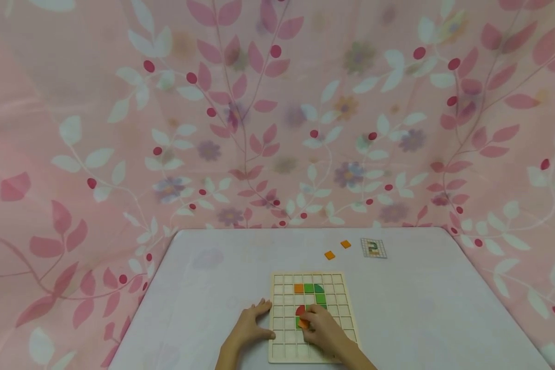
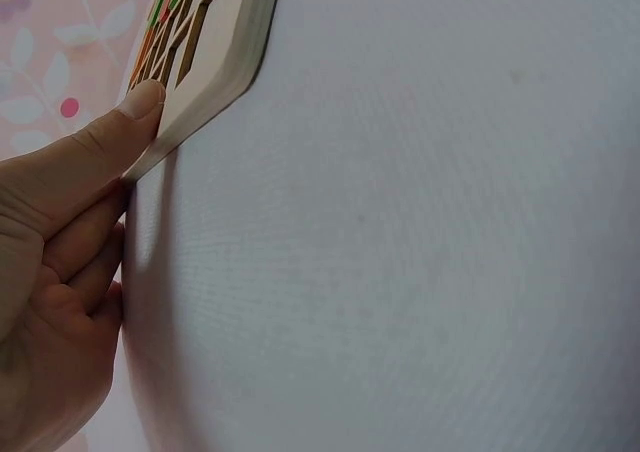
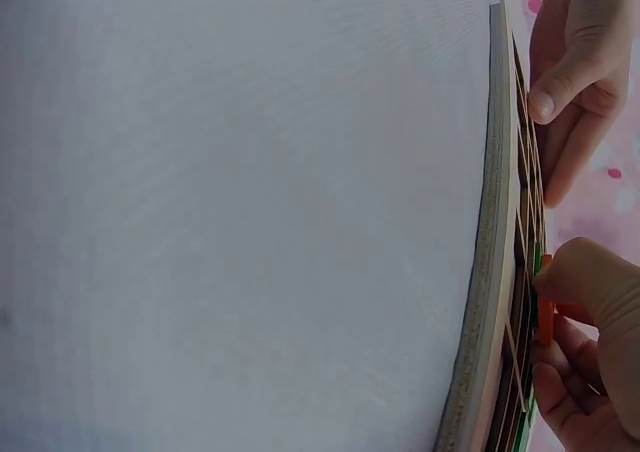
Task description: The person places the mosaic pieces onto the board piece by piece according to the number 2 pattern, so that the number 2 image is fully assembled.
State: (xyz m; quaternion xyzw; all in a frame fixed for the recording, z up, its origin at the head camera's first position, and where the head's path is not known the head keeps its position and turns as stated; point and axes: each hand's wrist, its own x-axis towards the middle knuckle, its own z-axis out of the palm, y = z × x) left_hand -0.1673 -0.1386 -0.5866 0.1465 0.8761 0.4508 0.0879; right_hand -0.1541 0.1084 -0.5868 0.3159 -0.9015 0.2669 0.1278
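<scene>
A wooden grid board (image 1: 278,354) lies on the white-covered table. My left hand (image 1: 251,325) rests at its left edge, with the thumb (image 2: 140,104) pressed on the rim and the fingers stretched along the side. My right hand (image 1: 322,330) pinches an orange square tile (image 3: 545,302) between thumb and fingers, low over the grid. Close by sit a red rounded tile (image 1: 300,310) and a green tile (image 1: 298,322), partly covered by that hand. Further up the board are an orange tile (image 1: 298,289), a green square (image 1: 309,288), a green rounded tile (image 1: 319,289) and another green square (image 1: 320,298).
Two loose orange tiles, one nearer (image 1: 330,255) and one farther (image 1: 346,244), lie on the table behind the board. To their right is a small pattern card (image 1: 373,248) with a gridded figure. A pink floral curtain (image 1: 277,128) hangs behind the table (image 1: 199,288).
</scene>
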